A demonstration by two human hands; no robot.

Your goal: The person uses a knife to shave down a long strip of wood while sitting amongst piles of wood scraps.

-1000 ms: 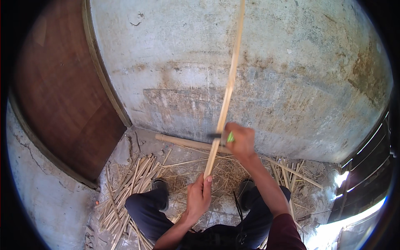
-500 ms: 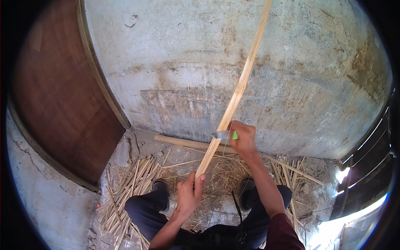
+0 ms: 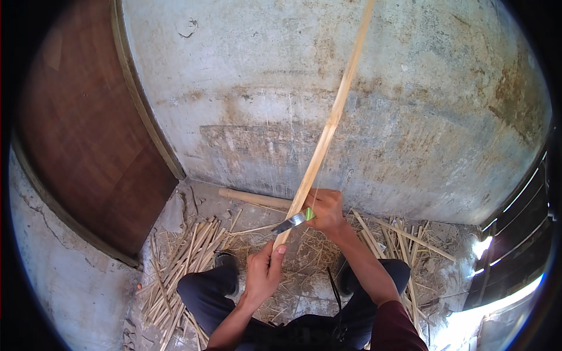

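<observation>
A long pale bamboo strip [image 3: 332,123] slants up and away from me, past the top of the picture. My left hand [image 3: 263,270] is closed round its near end, thumb on top. In my right hand [image 3: 325,209] is a knife [image 3: 290,223] with a green handle, gripped in closed fingers. Its shiny blade lies across the strip, a little above my left hand. Most of the handle is hidden inside the fist. A thin sliver rises near the right hand.
Split sticks [image 3: 186,266] lie heaped by my left leg, and more sticks [image 3: 407,245] by my right. Thin shavings [image 3: 316,248] litter the floor between my feet. A round pole [image 3: 252,198] rests along the stained wall [image 3: 263,70]. At left is a brown door [image 3: 88,128].
My right hand and the knife have come down the strip toward my left hand. The strip has tilted slightly left, while my left hand stays almost in place.
</observation>
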